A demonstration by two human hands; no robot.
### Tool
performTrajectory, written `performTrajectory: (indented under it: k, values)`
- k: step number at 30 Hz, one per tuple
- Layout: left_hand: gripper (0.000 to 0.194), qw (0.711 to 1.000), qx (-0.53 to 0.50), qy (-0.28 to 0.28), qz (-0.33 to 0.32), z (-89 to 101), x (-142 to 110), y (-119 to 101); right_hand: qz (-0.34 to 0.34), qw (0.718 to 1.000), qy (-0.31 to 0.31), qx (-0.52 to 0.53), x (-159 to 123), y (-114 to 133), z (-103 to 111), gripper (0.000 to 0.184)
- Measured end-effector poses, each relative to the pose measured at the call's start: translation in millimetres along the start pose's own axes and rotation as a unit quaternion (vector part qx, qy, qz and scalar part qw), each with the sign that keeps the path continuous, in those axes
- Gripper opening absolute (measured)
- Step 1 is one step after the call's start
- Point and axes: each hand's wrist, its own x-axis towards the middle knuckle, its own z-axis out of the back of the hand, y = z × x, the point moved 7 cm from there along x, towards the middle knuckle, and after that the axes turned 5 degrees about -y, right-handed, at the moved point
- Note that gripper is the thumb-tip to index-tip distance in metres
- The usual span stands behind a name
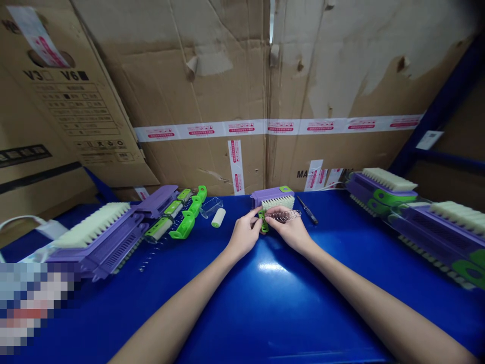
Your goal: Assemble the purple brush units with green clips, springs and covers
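Observation:
Both hands meet near the middle of the blue table. My left hand (244, 233) pinches one side of a small green plastic piece (261, 221), fingers closed. On its other side, my right hand (288, 226) grips the same piece between thumb and fingertips. A thin metal coil spring (290, 216) stretches rightward from the fingers across the back of my right hand; how its near end is fixed is hidden. Right behind the hands lies a purple brush unit (273, 196) with cream bristles and a green end. A screwdriver (307, 210) lies to the right of it.
Purple brush units stand at left (94, 227) and right (439, 222). Left of the hands are several green brackets (185, 226), a white roller (219, 218), a clear box (211, 206) and loose springs (149, 258). Cardboard (204, 91) walls the back of the blue table (273, 313).

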Motion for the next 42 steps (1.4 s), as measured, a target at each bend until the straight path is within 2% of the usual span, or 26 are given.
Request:
performTrajectory:
  k: [9,19,29,34,37,42]
  values:
    - [0.053,0.998,-0.049,-0.046,0.009,4.7,3,2,-0.004,1.000,-0.006,-0.018,-2,-5,-4,0.023]
    - [0.041,0.998,0.015,-0.052,-0.017,5.8,2,-5,-0.021,1.000,-0.007,-0.018,0,-6,-2,0.026]
    - [0.045,0.997,-0.034,-0.058,0.040,7.3,6,6,-0.028,1.000,-0.004,-0.001,-1,-8,-5,0.027]
    - [0.044,0.997,-0.030,-0.065,0.043,8.8,7,6,-0.025,1.000,-0.002,-0.004,-2,-7,-6,0.024]
    - [0.043,0.996,-0.033,-0.064,0.045,8.8,7,7,0.002,1.000,0.003,-0.024,-4,0,-6,0.021]
    - [0.043,0.996,-0.048,-0.052,0.046,9.2,7,8,0.152,0.985,0.024,-0.078,-9,24,-6,0.019]
